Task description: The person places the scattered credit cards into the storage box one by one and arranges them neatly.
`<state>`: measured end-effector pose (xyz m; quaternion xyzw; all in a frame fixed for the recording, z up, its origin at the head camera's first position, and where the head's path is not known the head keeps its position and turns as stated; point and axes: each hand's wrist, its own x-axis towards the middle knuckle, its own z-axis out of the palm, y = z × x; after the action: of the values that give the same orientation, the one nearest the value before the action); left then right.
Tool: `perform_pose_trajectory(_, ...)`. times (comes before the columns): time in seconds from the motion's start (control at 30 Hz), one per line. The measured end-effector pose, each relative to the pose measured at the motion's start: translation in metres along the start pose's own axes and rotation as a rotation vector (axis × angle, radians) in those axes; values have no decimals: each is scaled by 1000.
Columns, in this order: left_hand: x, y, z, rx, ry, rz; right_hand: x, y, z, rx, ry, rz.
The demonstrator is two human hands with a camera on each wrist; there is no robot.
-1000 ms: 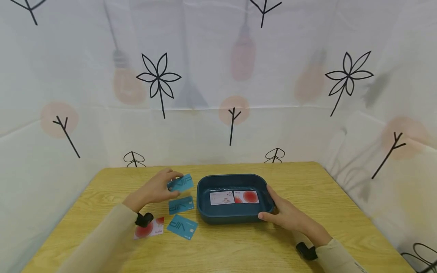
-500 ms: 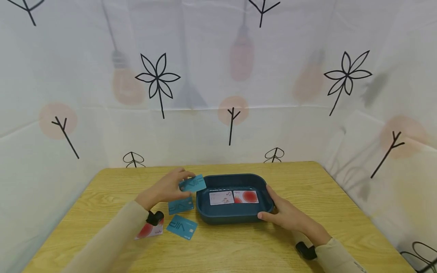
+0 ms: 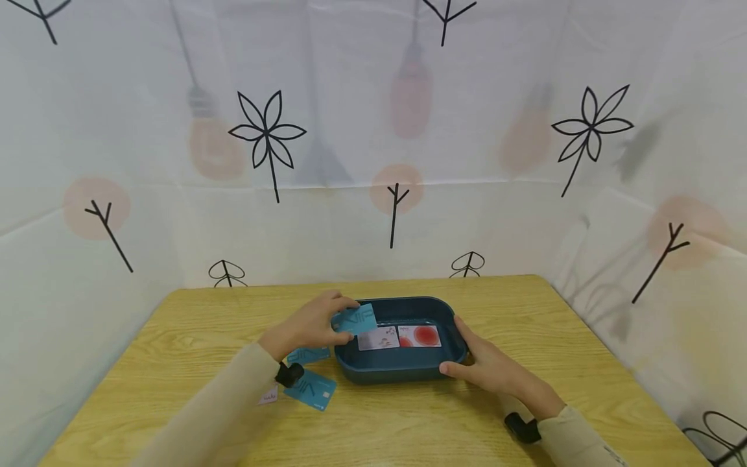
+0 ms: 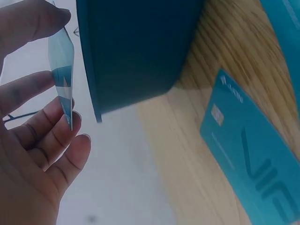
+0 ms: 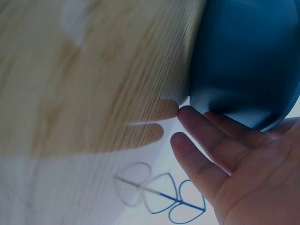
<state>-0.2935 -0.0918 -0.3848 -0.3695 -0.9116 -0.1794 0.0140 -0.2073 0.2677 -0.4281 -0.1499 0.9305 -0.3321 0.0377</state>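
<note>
Starts at left, nearer the body than the left fingers, with one corner of a pale pink printed card, otherwise hidden beneath the arm. Next, also bodyward of those fingers, a skewed teal card with a chip and VIP lettering and, closer to the fingers, a partly covered second teal card, both flat on the yellow wood-grain tabletop. Beyond these, pinches between thumb and curled fingers of the left hand a raised teal VIP card, jutting rightward from the fingertips, long axis roughly left to right, over the left end of a deep, dark blue-green tray with rounded corners. Turns, by judgement, on the tray floor lying below and rightward of these fingertips, with nearly parallel long axes and the left hand nearer. Inside, right of the left fingers, a white card with faint drawings beside a white card with red circles. Rightmost, touches the tray's right end with the spread thumb and nearly straight fingers of the cardless right hand.
</note>
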Motion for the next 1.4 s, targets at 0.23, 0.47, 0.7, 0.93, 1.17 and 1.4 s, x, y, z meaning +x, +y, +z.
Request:
perform_pose_trajectory(0.23,8,11,6,7,-21,17,1,0,-1,1,4,-2)
perform_pose_trajectory(0.47,15,22,13,25,-53,31,0,0,-1,2,3,-3)
perform_pose_trajectory(0.7,24,34,22,20,-62,68,0,1,-1,1,7,-3)
perform_pose_trajectory(0.93,31,46,32,36,-77,54,1,2,-1,-16,-1,-27)
perform_pose_trajectory(1.17,39,50,44,46,-84,50,1,2,-1,2,-12,-10)
perform_pose_trajectory(1.4,46,57,53,52,-105,57,1,2,-1,-10,-18,-5)
